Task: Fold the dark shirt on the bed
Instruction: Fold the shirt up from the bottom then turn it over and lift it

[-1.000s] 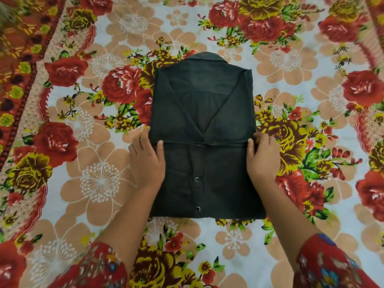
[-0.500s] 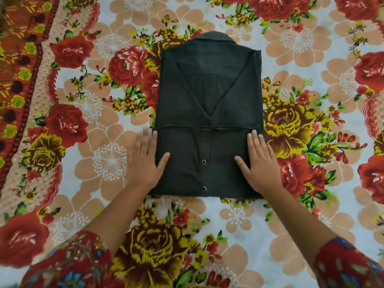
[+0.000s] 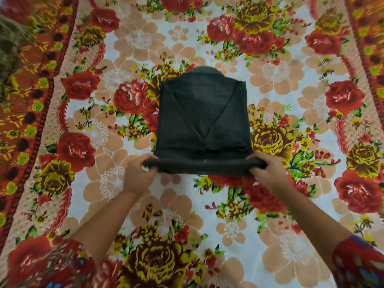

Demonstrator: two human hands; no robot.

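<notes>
The dark shirt (image 3: 202, 121) was found at the middle of the bed (image 3: 228, 225), laid on the floral spread and already narrowed into a rectangle. Its collar (image 3: 204, 70) was turned to the far end and its sides were folded inward in a V. The near edge was raised off the spread and drawn taut as a thick band between the two hands. The near-left corner was gripped by the left hand (image 3: 138, 175), its fingers curled round the bunched cloth. The near-right corner was clasped in the same way by the right hand (image 3: 270, 173).

The cloth was judged to be soft, light and limp, with no stiffness of its own, so that sagging could be expected wherever it was left unsupported. Because several layers were stacked, slipping between them was thought likely. A hold at both near corners, pinched through every layer, was therefore judged best, with the edge kept stretched while it was carried toward the far end.
</notes>
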